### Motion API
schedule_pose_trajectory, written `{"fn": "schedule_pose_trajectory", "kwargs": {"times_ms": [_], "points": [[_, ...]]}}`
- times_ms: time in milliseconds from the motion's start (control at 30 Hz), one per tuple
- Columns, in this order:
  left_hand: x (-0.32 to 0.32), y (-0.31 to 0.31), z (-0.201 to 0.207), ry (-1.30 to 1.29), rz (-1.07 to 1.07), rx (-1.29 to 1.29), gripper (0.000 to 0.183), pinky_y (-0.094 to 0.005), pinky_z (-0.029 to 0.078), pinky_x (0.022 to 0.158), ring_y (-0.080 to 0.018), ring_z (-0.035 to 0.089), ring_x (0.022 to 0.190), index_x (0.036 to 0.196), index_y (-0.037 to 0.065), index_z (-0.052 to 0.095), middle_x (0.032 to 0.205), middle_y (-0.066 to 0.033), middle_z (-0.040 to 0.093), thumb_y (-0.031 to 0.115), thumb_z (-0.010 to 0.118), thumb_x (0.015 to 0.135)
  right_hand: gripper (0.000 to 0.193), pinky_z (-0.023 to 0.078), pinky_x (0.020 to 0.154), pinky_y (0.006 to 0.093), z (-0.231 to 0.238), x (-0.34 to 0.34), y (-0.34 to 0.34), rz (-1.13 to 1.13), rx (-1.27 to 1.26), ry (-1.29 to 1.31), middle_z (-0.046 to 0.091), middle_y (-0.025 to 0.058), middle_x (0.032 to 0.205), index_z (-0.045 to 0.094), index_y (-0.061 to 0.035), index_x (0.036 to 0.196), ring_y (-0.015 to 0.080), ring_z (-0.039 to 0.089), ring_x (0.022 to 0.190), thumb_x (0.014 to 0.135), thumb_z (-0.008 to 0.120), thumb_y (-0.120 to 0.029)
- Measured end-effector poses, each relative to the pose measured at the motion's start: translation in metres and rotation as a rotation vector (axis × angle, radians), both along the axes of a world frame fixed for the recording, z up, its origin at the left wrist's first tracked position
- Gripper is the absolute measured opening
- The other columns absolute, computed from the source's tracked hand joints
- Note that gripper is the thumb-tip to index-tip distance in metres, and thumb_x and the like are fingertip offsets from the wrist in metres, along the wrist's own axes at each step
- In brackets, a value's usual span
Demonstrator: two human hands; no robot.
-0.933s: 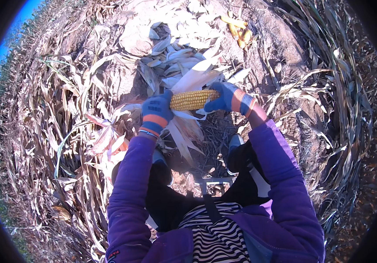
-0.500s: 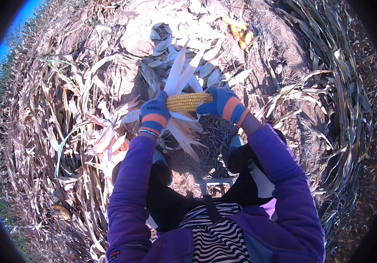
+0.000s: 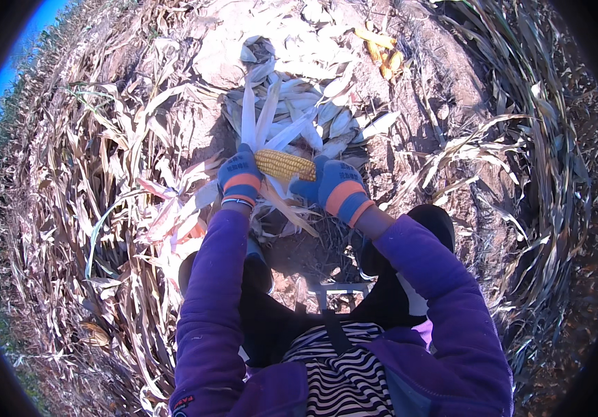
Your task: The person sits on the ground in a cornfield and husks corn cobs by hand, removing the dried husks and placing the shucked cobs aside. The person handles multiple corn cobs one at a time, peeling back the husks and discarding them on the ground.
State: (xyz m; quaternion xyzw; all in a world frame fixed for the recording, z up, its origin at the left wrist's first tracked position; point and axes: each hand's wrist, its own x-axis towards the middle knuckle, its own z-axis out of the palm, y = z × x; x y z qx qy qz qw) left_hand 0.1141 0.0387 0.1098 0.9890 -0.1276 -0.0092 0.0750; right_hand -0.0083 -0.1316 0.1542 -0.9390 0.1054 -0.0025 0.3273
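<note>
Between my two gloved hands is a yellow corn cob (image 3: 285, 165), its kernels bare along the middle. My left hand (image 3: 241, 171), in a blue-grey glove with an orange band, is closed round the left end, where the husk joins. Pale husk leaves (image 3: 266, 115) fan out from that end, some pointing away from me and others hanging toward my lap. My right hand (image 3: 332, 183), gloved alike, grips the cob's right end, with the thumb below it. The fingers' far sides are hidden.
Beyond my hands lies a heap of pale husks (image 3: 306, 94). Several husked yellow cobs (image 3: 384, 55) rest on the soil at the far right. Dry stalks and leaves (image 3: 125, 167) cover the left side, and more stalks (image 3: 542, 132) line the right. My shoes are close below the cob.
The cob has shifted left and its right end has tilted toward me. My right hand has come left and nearer with it. The husk leaves now lean more to the left.
</note>
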Motion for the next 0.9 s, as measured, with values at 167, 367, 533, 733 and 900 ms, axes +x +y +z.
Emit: {"fn": "schedule_pose_trajectory", "kwargs": {"times_ms": [167,367,533,733,900], "points": [[0.004,-0.003,0.005,-0.010,-0.004,-0.041,0.031,-0.0436,0.049,0.071,-0.0351,0.063,0.083,0.099,0.009,0.050,0.086,-0.0177,0.065,0.020,0.064,0.073,0.059,0.050,0.071,0.0373,-0.025,0.013,-0.028,0.058,0.175,-0.044,0.064,0.0211,0.083,0.062,-0.0007,0.096,0.0326,0.064,0.076,0.063,0.072,-0.049],[0.010,0.002,0.002,-0.044,0.073,-0.281,0.029,-0.0417,0.048,0.072,-0.0366,0.062,0.084,0.097,0.008,0.054,0.087,-0.0193,0.064,0.013,0.064,0.071,0.041,0.052,0.070,0.0285,-0.054,0.024,-0.027,0.006,1.158,0.136,0.064,0.0115,0.093,0.059,0.0026,0.104,0.0168,0.062,0.079,0.075,0.070,-0.025],[0.023,0.019,0.003,-0.170,0.102,-0.423,0.029,-0.0400,0.047,0.071,-0.0352,0.062,0.081,0.093,0.009,0.056,0.084,-0.0177,0.064,0.023,0.067,0.071,0.035,0.053,0.072,0.0286,-0.044,0.025,-0.014,0.014,1.620,0.177,0.061,0.0111,0.101,0.055,0.0035,0.110,0.0165,0.062,0.084,0.083,0.063,-0.018],[0.030,0.038,0.025,-0.156,0.174,-0.349,0.034,-0.0394,0.047,0.072,-0.0338,0.061,0.083,0.097,0.008,0.055,0.090,-0.0155,0.064,0.029,0.065,0.071,0.047,0.053,0.060,0.0259,-0.038,0.022,-0.021,-0.060,1.570,0.257,0.062,0.0110,0.096,0.051,0.0016,0.116,0.0152,0.062,0.072,0.083,0.065,-0.028],[0.040,0.081,0.040,-0.216,0.277,-0.315,0.052,-0.0391,0.048,0.078,-0.0317,0.062,0.090,0.108,0.010,0.053,0.098,-0.0148,0.064,0.035,0.071,0.066,0.043,0.044,0.047,0.0206,-0.045,0.027,-0.011,-0.058,1.751,0.155,0.063,0.0040,0.092,0.057,-0.0061,0.112,0.0086,0.057,0.065,0.081,0.065,-0.035]]}}
